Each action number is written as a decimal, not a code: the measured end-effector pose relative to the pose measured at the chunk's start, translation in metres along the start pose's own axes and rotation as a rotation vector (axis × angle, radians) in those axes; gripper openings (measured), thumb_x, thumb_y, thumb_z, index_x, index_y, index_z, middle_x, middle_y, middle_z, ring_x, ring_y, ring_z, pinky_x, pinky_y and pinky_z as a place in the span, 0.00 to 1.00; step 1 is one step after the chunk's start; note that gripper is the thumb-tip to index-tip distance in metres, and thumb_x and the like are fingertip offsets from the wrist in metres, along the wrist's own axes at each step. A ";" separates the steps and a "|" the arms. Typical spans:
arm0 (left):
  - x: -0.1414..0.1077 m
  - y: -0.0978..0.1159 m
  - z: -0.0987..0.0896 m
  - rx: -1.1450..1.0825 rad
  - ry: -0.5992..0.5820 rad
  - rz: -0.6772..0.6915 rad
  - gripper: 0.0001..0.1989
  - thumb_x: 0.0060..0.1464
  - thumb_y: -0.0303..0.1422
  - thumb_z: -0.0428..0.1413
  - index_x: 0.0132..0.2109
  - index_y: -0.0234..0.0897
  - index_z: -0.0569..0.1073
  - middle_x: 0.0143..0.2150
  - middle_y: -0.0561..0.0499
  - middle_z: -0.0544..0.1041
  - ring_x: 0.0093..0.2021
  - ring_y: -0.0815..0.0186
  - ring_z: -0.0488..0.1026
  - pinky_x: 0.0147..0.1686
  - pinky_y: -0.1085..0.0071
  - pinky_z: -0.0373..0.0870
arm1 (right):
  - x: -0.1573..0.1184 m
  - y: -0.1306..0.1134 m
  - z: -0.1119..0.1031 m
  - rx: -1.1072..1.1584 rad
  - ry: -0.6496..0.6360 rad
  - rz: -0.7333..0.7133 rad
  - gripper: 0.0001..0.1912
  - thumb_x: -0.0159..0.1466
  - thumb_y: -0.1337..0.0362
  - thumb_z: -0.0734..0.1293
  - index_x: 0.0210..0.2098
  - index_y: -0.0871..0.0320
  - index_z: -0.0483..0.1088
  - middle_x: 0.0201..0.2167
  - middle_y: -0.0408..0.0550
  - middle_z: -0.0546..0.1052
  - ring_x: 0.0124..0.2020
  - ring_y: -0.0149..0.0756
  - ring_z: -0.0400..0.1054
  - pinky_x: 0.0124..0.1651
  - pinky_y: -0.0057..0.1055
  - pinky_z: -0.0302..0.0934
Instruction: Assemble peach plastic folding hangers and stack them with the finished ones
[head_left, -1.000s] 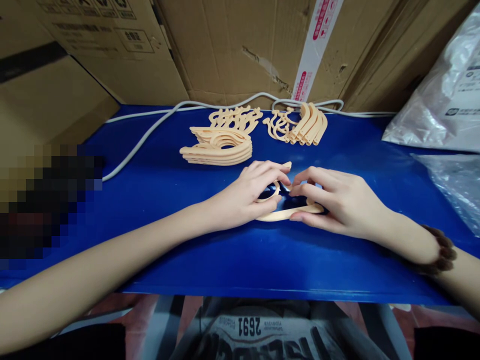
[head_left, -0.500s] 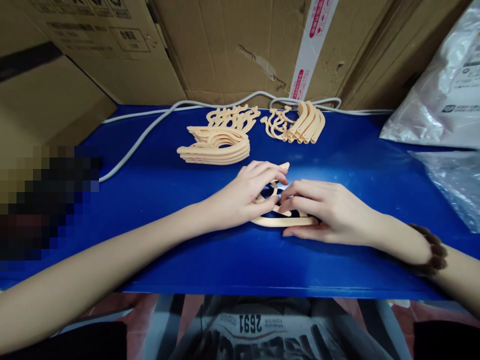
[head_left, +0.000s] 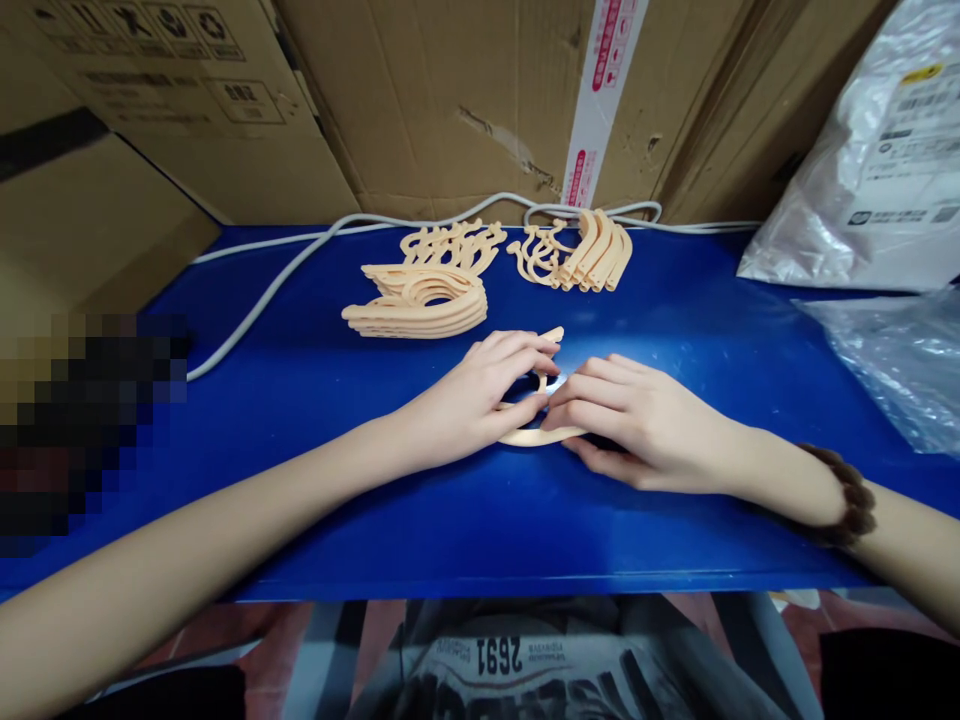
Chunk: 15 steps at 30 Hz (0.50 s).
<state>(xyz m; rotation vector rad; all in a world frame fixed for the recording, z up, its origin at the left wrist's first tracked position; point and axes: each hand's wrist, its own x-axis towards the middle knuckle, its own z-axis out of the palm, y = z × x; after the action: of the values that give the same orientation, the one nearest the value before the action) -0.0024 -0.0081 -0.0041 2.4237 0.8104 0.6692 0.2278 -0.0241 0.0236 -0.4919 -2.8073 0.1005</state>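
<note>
A beige plastic folding clothes hanger point(head_left: 521, 437) lies on the blue tabletop between my hands, partly hidden by them. My left hand point(head_left: 484, 390) holds it down at its curved left end, thumb and fingers closed around the part near its ring. My right hand point(head_left: 630, 420) is bent over the hanger's right side, with its thumb below the lower arm and its fingertips pressed in by the middle. The hanger's right end is hidden under that hand. Just beyond my left hand sits a stack of similar folded hangers point(head_left: 420, 318).
Behind the stack are several small beige hooks point(head_left: 457, 245). More hooks point(head_left: 536, 258) and a row of curved hanger arms point(head_left: 598, 252) lie to the right. A white cable point(head_left: 262, 310) crosses the back. Cardboard boxes point(head_left: 465, 80) form a wall; plastic bags point(head_left: 840, 200) stand at right.
My right hand has closed further over the hanger's right side, covering more of the lower arm and the small inner piece. The whole view has shifted slightly.
</note>
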 end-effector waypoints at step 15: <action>-0.001 -0.005 -0.003 0.099 0.008 0.028 0.22 0.64 0.21 0.43 0.60 0.27 0.71 0.65 0.39 0.67 0.65 0.58 0.62 0.66 0.58 0.59 | -0.003 0.013 -0.004 -0.104 0.004 0.036 0.06 0.65 0.73 0.60 0.38 0.59 0.68 0.40 0.53 0.77 0.40 0.40 0.66 0.41 0.36 0.59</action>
<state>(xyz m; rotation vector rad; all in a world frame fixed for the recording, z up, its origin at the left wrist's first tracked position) -0.0070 -0.0039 -0.0050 2.5269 0.8326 0.6647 0.2358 -0.0125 0.0252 -0.5657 -2.8110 -0.0387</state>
